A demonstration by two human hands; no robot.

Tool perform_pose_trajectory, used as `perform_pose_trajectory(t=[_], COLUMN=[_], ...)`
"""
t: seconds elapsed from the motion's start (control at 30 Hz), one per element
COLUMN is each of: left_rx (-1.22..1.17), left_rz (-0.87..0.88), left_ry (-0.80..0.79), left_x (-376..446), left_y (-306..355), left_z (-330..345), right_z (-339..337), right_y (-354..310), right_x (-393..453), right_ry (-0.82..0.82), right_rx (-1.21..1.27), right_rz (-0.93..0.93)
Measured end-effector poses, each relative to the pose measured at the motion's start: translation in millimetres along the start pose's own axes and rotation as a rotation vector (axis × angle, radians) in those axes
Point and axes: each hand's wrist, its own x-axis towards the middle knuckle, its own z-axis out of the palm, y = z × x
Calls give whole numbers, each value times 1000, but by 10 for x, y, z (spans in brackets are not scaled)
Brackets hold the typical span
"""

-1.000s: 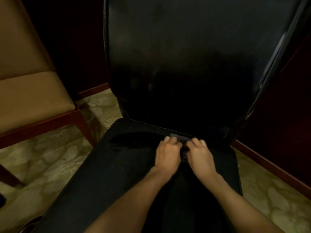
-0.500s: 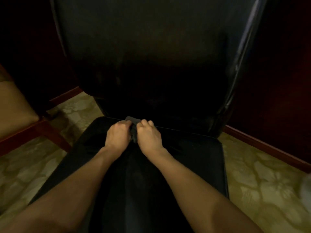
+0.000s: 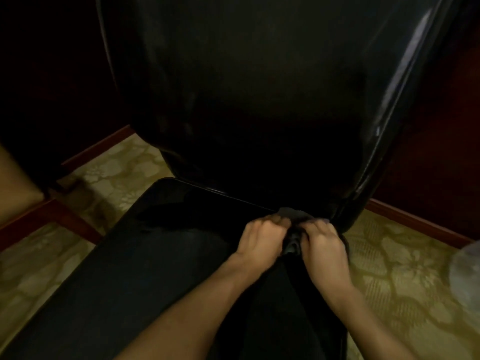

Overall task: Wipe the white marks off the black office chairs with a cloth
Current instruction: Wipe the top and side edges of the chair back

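Both the left hand (image 3: 262, 237) and right hand (image 3: 326, 245) clench the dark cloth (image 3: 293, 241) bunched between them, pressing it onto the black chair (image 3: 145, 255) seat's rear edge, seemingly to scrub harder.

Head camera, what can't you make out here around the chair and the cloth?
- White marks on the chair: none discernible; too dark.
- Cloth: mostly covered by left hand and right hand.
- Pale object: cut off at right edge, blurred.

One black chair (image 3: 259, 100); one tan chair (image 3: 15, 193) at left; one cloth (image 3: 292, 245); two hands: left hand (image 3: 262, 236), right hand (image 3: 326, 246).
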Motion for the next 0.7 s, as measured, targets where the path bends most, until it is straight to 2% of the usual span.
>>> perform_pose_trajectory(t=[0.13,0.27,0.47,0.57,0.7], left_rx=[51,93,248,208,85], left_rz=[-131,-356,-619,-608,-464], left_ry=[-1,49,64,56,88], left_x=[82,-33,-267,-303,-202], left_y=[-592,-1281,-2282,-2478,-2137], left_z=[-226,-447,-713,-723,-617], right_z=[334,744,1201,1251,1087], right_y=[-564,-1281,-2225,-2319,-1959], right_x=[445,897,1226,1270,1188], right_ry=[-134,-326,-323,-304,-304], right_rx=[6,52,92,100,22], right_rz=[-36,-70,-308,-339,-360])
